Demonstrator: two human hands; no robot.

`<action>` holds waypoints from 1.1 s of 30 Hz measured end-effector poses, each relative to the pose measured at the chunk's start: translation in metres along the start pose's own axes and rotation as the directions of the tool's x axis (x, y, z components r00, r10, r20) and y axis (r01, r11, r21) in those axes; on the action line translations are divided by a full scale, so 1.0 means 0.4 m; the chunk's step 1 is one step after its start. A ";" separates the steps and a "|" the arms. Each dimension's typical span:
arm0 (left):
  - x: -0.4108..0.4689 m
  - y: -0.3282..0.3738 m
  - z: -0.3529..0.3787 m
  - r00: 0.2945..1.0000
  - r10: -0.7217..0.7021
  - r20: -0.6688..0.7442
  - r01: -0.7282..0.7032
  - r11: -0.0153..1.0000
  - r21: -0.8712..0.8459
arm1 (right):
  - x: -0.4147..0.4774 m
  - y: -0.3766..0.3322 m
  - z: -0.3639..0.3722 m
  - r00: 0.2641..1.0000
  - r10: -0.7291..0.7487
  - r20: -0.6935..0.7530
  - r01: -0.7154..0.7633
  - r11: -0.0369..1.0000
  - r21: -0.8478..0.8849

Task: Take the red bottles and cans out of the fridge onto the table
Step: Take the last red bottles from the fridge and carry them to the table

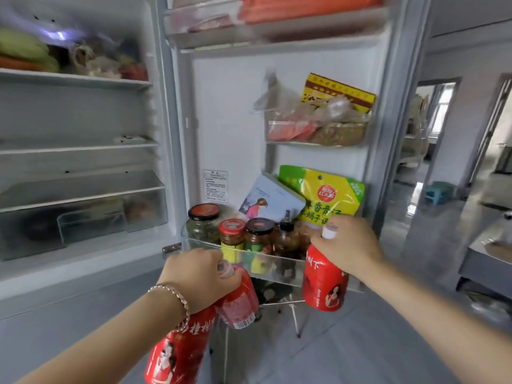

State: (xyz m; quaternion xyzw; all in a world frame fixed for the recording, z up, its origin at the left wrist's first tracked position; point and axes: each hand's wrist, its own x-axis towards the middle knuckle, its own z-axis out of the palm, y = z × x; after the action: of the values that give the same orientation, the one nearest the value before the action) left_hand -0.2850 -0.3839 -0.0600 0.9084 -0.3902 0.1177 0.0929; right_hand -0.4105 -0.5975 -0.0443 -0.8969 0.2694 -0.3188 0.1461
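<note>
At the open fridge door [230, 120], a person's left hand [199, 278] grips two bottles by their necks: a long red bottle [177, 353] hanging below the wrist and a shorter red bottle [238, 300] beside it. The right hand [349, 245] is curled round the neck of a white-capped red bottle [324, 284], held in the air just in front of the clear door shelf [199, 242], where lidded jars [231, 234] stand in a row.

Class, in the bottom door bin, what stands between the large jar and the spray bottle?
A yellow-labelled jar and a green-labelled jar, per the head view.
</note>
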 end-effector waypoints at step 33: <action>-0.240 0.325 0.061 0.867 -0.477 -0.144 0.491 0.867 0.089 | 0.018 0.241 -0.241 0.886 -0.406 0.226 0.393 0.914 0.100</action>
State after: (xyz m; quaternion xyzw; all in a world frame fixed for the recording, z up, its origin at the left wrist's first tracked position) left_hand -0.4409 -0.4125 -0.1009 0.9727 -0.1356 0.1676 0.0863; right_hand -0.5062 -0.6889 -0.0097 -0.9611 0.0508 -0.2373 0.1322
